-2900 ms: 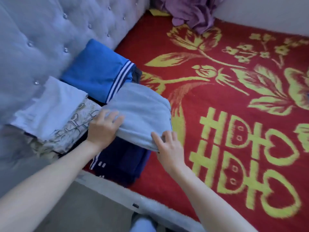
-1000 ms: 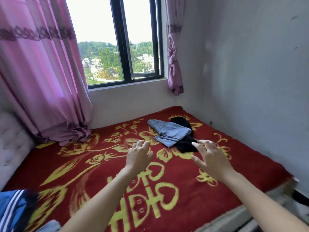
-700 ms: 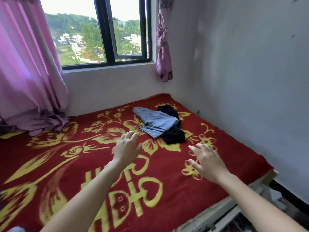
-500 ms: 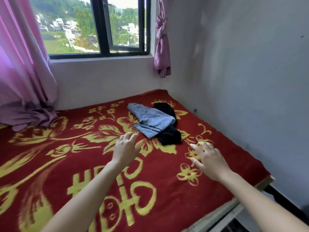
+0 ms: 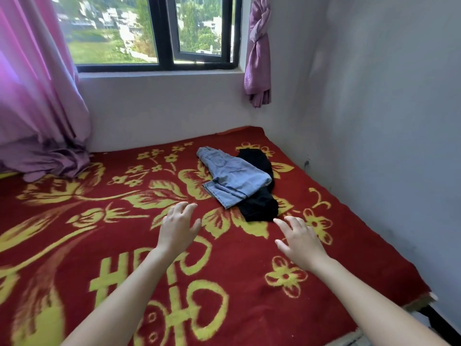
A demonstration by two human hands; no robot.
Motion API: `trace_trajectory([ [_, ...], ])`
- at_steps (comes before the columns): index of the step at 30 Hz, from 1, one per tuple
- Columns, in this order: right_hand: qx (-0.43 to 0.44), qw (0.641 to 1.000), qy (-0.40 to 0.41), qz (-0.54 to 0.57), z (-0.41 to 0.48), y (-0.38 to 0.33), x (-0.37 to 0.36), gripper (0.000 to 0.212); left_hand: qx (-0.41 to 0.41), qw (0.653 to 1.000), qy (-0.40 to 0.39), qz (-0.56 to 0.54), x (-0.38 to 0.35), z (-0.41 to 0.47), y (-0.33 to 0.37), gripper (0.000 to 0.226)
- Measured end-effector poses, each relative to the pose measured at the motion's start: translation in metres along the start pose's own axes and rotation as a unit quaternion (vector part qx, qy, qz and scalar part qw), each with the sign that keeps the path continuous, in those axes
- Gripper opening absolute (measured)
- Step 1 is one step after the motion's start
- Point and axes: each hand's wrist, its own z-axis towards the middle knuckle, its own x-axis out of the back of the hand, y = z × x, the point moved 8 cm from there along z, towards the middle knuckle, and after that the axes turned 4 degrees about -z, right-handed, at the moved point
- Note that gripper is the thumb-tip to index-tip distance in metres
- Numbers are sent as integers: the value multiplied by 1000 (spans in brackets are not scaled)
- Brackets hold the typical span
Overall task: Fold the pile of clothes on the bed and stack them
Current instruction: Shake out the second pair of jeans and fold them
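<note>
Reaching out palm-down over the red bed blanket (image 5: 74, 245), both hands are recorded in the head view.

- Left hand (image 5: 178, 227): fingers are spread and slightly curved, and nothing is held.
- Right hand (image 5: 300, 239): fingers are spread and nearly straight, and nothing is held.
- Whether either palm touches the blanket cannot be told.

Clothes:
- A light blue denim garment (image 5: 232, 176) is noted at 1 o'clock from the left hand. It is loosely doubled over and lies partly on top of a black garment (image 5: 259, 206).
- The black garment is seen protruding from under the denim at 12 o'clock and at 6 o'clock. Its near end lies at 11 o'clock from the right hand, close to the fingertips but apart from them.
- Both garments are located toward the bed corner at 1 o'clock in the frame, near the grey wall (image 5: 374, 96).

Surroundings:
- The blanket is patterned with yellow flowers and characters.
- A dark-framed window (image 5: 159, 33) is seen at 12 o'clock.
- A pink curtain (image 5: 32, 83) is seen at 10 o'clock, its hem bunched on the bed.
- A knotted purple curtain (image 5: 258, 53) hangs at 1 o'clock.
</note>
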Motion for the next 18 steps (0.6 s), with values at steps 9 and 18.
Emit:
trace_trajectory([
  [9, 67, 995, -67, 15, 85, 62, -71, 57, 93, 994, -24, 44, -66, 38, 28, 48],
  [18, 89, 984, -150, 38, 167, 116, -152, 56, 221, 965, -108, 92, -160, 59, 27, 50],
])
